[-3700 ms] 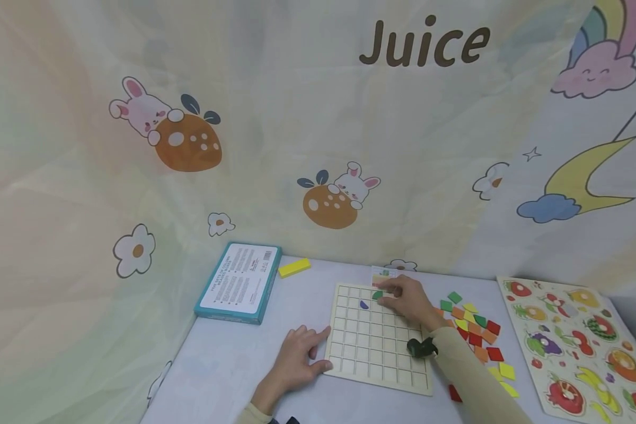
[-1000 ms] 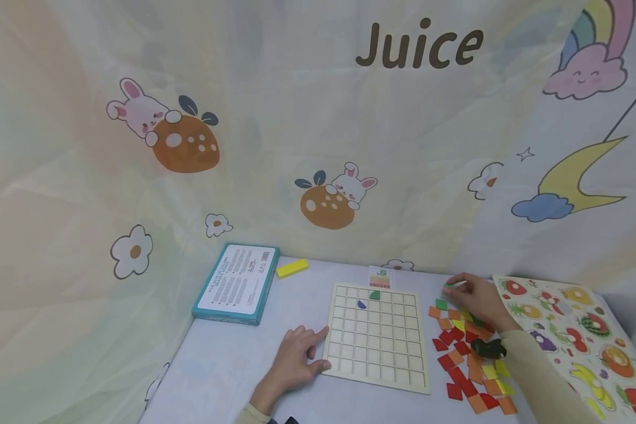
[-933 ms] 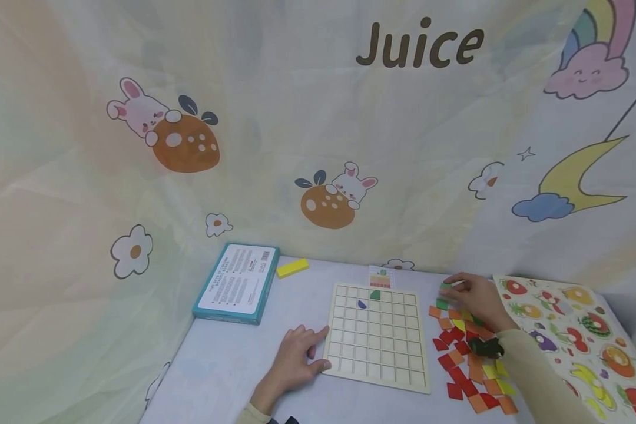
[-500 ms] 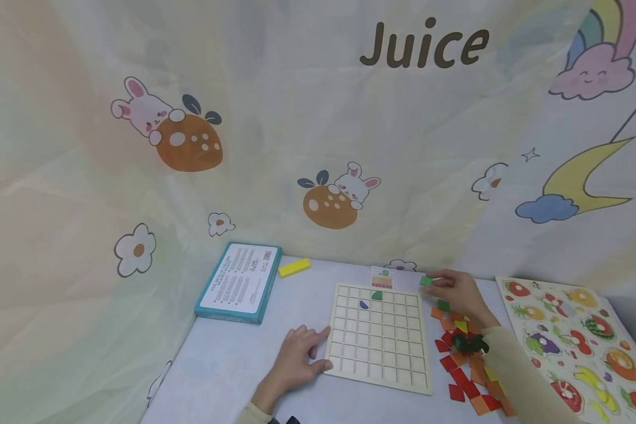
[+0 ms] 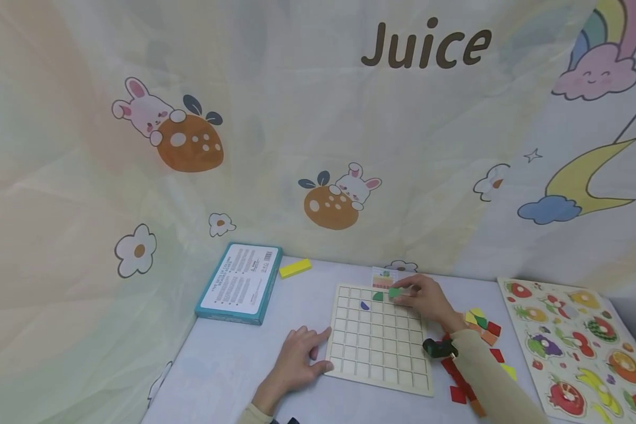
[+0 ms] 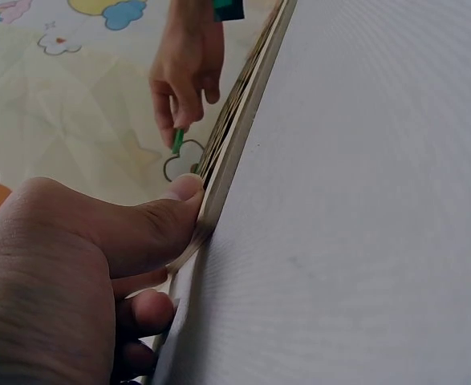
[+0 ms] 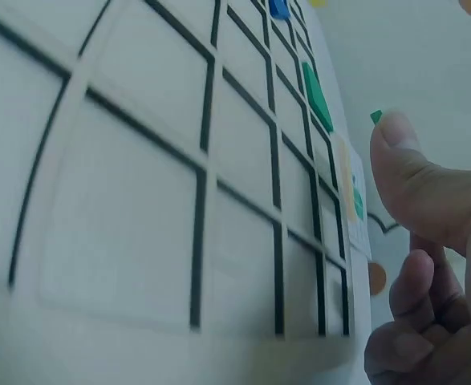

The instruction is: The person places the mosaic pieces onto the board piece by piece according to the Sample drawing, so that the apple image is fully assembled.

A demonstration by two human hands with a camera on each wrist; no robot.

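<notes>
My right hand [image 5: 423, 296] pinches a green square tile [image 5: 394, 292] between thumb and fingertips, over the top row of a pale wooden grid board [image 5: 375, 341]. In the right wrist view only a corner of that green tile [image 7: 376, 117] shows past the thumb. Just left of it, a green piece with one curved side [image 5: 378, 296] lies in a top-row cell. A blue-purple half-round piece [image 5: 364, 305] sits one row lower. My left hand [image 5: 297, 359] touches the board's left edge with spread index finger and thumb [image 6: 159, 228], its other fingers loosely bent.
Behind the board lies a small picture card [image 5: 383, 277]. Loose red tiles [image 5: 458, 394], with orange, yellow and green ones, are partly hidden under my right forearm. A fruit puzzle board [image 5: 577, 347] is far right. A teal box [image 5: 238, 282] and yellow block [image 5: 295, 268] stand back left.
The right hand put down the curved green piece, went right to the loose tiles, took a green square tile and carried it left to the board's top row. The left hand stays put.
</notes>
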